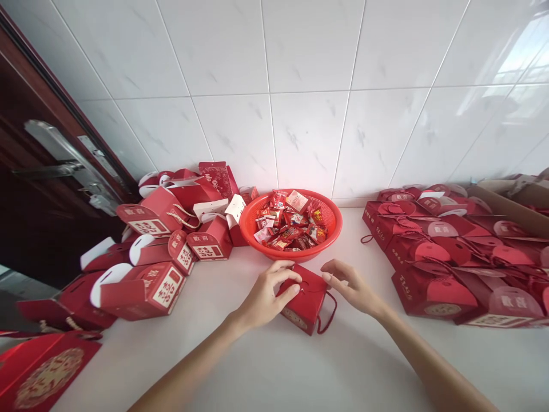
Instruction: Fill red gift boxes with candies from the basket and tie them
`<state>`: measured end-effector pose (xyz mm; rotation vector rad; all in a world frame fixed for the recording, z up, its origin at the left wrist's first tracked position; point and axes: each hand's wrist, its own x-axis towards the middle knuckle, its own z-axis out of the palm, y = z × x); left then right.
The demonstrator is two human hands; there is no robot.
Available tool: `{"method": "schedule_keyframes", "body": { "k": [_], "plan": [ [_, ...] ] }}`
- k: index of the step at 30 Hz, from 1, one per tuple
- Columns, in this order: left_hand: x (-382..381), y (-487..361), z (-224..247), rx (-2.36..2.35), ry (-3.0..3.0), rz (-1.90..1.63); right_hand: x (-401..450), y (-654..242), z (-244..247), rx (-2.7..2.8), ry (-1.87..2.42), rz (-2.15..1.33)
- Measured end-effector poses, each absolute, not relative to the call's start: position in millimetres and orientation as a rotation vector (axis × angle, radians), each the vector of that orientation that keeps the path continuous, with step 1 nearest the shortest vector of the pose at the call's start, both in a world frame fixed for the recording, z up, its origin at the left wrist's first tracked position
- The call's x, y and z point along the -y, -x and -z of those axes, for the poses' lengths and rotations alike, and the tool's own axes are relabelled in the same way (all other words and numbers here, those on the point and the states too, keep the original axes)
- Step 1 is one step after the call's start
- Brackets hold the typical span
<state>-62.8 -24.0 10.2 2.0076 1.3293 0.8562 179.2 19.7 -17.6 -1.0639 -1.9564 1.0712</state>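
Observation:
A small red gift box lies on the white tabletop, its folded lid facing up. A dark red cord handle loops out from its right side. My left hand is curled over the box's left part, thumb and fingers pressing on its top. At the right far corner of the box is my right hand, thumb and forefinger apart, fingertips at the lid's edge. Just beyond the box stands a red plastic basket holding many wrapped candies.
Open red boxes crowd the left side, near a dark door with a metal handle. Closed red boxes with cords stand in rows on the right, beside a cardboard carton. A white tiled wall rises behind.

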Motion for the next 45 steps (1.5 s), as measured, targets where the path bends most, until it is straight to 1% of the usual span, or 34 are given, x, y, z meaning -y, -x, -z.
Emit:
{"method": "schedule_keyframes", "body": {
  "k": [6, 11, 14, 17, 24, 28, 45],
  "plan": [
    [30, 70, -16, -1.253, -2.093, -0.807, -8, -176, 5, 1.881, 0.984, -0.827],
    [33, 70, -19, -1.236, -2.118, -0.876, 7, -164, -3, 1.977, 0.848, -0.844],
    [32, 69, -20, -1.275, -2.06, -0.928, 13, -156, -4, 2.028, 0.866, -0.784],
    [30, 68, -22, -1.277, -1.938, -0.891, 15, -150, -4, 2.063, 0.899, -0.731],
    [26, 63, -23, -1.172, -1.601, -0.878, 16, -144, -6, 2.054, 0.958, -0.751],
    [24, 61, -20, -1.195, -1.503, -0.869, 15, -143, -1, 2.013, 0.962, -0.749],
    [20, 58, -10, -1.172, -1.419, -0.985, 14, -142, 4, 1.979, 0.951, -0.717]
  ]
}}
